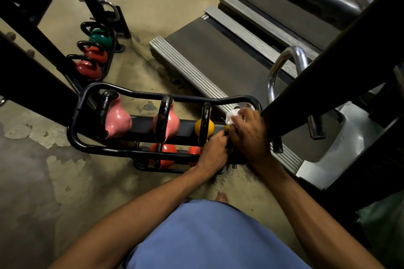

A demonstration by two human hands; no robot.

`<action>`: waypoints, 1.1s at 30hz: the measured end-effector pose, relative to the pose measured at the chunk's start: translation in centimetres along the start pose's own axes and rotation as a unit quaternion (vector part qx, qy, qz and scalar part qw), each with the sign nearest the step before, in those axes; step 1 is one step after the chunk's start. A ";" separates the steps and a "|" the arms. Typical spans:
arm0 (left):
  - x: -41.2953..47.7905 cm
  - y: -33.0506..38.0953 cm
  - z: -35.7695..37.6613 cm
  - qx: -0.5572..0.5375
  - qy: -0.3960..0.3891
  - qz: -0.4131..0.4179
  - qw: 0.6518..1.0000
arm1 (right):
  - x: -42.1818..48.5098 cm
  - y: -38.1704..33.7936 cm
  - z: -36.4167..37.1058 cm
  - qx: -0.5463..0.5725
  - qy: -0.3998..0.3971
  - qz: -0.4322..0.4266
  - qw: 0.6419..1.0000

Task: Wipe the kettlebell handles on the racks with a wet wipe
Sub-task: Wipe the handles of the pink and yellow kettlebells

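Right grip [249, 131] curls round wet wipe [232, 116]: soft, limp. Wipe sits on handle of end kettlebell [227, 127], mostly hidden, at right end of upper rack [153, 95]. Left grip [215, 150] is curled beside it; on what, cannot tell. Iron probably heavy, stays put; wrap wipe round handle.

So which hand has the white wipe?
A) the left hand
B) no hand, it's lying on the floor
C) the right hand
C: the right hand holds the white wipe, bunched at its fingers, at the right end of the rack.
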State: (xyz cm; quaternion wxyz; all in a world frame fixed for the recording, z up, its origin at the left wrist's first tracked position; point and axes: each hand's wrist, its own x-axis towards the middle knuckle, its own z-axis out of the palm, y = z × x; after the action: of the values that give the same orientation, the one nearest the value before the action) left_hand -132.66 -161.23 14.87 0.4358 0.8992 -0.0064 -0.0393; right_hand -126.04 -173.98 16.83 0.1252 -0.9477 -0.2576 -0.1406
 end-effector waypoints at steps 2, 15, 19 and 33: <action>0.0 0.0 0.2 -0.017 0.002 -0.005 1.000 | -1.7 -0.5 -1.1 0.011 0.019 -0.003 1.000; 4.6 2.0 -6.1 -0.014 0.020 0.039 0.999 | -0.8 -1.6 -0.1 0.336 0.013 0.420 0.843; 9.0 3.3 -7.9 0.054 -0.104 0.072 0.991 | 2.3 -0.1 1.6 0.436 -0.070 0.477 0.760; 12.6 1.9 -7.3 0.108 -0.189 0.101 0.971 | -4.5 -2.3 -1.1 0.063 0.002 0.064 0.996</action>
State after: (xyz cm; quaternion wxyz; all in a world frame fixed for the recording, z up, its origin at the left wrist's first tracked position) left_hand -119.51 -157.29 20.04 0.3286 0.9118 -0.1841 -0.1636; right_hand -131.19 -174.49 16.77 0.1936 -0.9524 -0.2041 -0.1178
